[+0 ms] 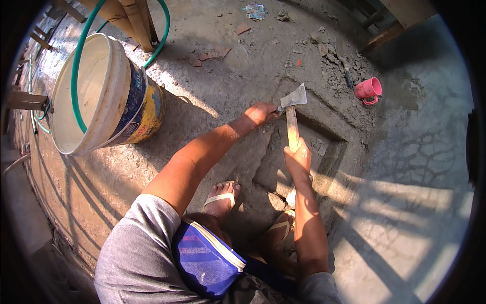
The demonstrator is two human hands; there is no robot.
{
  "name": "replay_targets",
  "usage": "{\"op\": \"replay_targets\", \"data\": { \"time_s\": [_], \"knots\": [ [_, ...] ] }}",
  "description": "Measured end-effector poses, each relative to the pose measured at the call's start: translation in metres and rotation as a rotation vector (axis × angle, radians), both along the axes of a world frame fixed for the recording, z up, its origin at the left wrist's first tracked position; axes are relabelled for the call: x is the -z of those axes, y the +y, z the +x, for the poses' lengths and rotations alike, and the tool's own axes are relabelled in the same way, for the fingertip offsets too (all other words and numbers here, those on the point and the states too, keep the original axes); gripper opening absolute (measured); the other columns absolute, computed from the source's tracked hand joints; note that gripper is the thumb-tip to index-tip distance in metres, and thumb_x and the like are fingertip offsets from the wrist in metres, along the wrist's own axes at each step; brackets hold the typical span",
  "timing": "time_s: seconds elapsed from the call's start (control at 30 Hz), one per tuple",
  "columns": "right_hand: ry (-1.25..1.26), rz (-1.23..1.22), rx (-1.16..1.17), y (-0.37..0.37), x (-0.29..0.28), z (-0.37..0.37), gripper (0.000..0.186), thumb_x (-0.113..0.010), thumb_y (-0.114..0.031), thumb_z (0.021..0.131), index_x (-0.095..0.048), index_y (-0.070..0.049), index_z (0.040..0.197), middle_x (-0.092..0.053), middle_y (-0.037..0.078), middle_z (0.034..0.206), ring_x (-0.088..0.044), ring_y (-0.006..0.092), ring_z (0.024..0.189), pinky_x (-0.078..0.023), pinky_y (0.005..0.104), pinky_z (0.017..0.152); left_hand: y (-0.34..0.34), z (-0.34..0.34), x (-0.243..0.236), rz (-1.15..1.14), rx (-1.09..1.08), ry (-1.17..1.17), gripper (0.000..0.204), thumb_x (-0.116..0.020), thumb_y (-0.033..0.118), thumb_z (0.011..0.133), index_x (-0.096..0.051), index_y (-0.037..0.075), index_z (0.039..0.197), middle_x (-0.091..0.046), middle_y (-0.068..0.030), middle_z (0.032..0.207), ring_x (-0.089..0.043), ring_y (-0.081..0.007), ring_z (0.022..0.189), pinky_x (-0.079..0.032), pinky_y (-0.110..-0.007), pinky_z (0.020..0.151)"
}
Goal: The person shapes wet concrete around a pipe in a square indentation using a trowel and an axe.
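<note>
My left hand [260, 113] is closed at the narrow end of a flat metal blade [295, 97], which flares to a broad edge on the right. My right hand [298, 156] wraps round a pale wooden handle [292, 126], its upper end meeting the blade's lower side. Whether handle and blade are one tool, like a hatchet, or two pieces touching, I cannot tell. Both are held above a shallow recess [324, 126] with straight, stepped edges in the grey cement ground. My sandalled feet [221, 196] stand at its near side.
A large bucket [147, 109] of cloudy liquid stands at left, a green hose [76, 66] dipping into it. On the right, a pink mug [368, 90] lies tilted beside crumbled mortar [338, 60]. Broken tile pieces [215, 53] lie farther off. Wooden legs [139, 25] rise behind the bucket.
</note>
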State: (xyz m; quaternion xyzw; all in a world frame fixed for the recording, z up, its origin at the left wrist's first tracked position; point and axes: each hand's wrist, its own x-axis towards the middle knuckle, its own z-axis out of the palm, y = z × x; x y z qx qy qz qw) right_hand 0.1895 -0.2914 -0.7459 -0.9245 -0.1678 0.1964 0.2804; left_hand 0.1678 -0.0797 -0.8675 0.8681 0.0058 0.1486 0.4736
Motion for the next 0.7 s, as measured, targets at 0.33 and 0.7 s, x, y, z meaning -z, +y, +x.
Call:
{"op": "replay_targets", "data": {
  "time_s": [0.33, 0.7],
  "knots": [
    [-0.342, 0.929, 0.34, 0.04, -0.087, 0.0, 0.019, -0.07, -0.005, 0.091, -0.056, 0.0, 0.104, -0.062, 0.006, 0.077, -0.059, 0.0121, 0.061, -0.049, 0.0277, 0.057, 0.0, 0.009, -0.007, -0.006, -0.024, -0.007, 0.02, -0.072, 0.018, 0.089, -0.065, 0.003, 0.1, -0.068, -0.0181, 0.094, -0.066, -0.0402, 0.092, -0.051, -0.047, 0.076],
    [-0.275, 0.516, 0.271, 0.031, -0.055, -0.024, 0.022, -0.071, -0.011, 0.088, -0.058, 0.0, 0.101, -0.063, 0.014, 0.073, -0.064, 0.0255, 0.066, -0.051, 0.0385, 0.062, 0.011, 0.004, 0.007, -0.023, -0.009, 0.009, 0.022, -0.072, 0.021, 0.089, -0.067, 0.004, 0.102, -0.069, -0.0174, 0.094, -0.066, -0.0394, 0.09, -0.051, -0.047, 0.076]
  ]
}}
